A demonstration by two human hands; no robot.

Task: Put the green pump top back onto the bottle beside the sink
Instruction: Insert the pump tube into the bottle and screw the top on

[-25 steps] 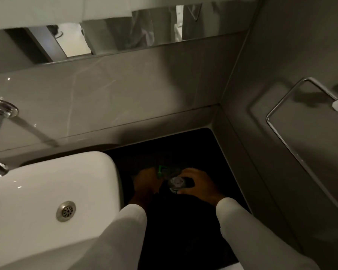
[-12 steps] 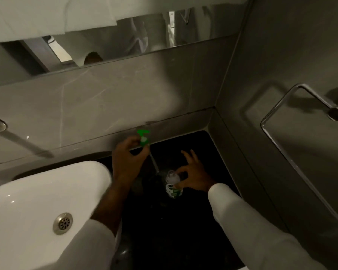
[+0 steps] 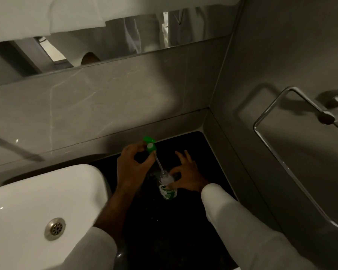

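Observation:
A small clear bottle (image 3: 167, 189) with a green and white label stands on the black counter (image 3: 164, 230), right of the sink. My right hand (image 3: 185, 176) grips its neck with thumb and forefinger, the other fingers spread. My left hand (image 3: 133, 166) holds the green pump top (image 3: 150, 144) raised above the bottle. The pump's clear tube (image 3: 158, 164) slants down, and its lower end is at the bottle's mouth.
A white basin (image 3: 37, 207) with a metal drain (image 3: 55, 228) lies at the left. Grey tiled walls close the corner behind and to the right. A chrome towel ring (image 3: 293, 149) hangs on the right wall. A mirror (image 3: 105, 41) runs above.
A second ago both hands were low on the bottle with the pump top. My left hand has since lifted the pump top up, drawing the tube out; the right hand still steadies the bottle.

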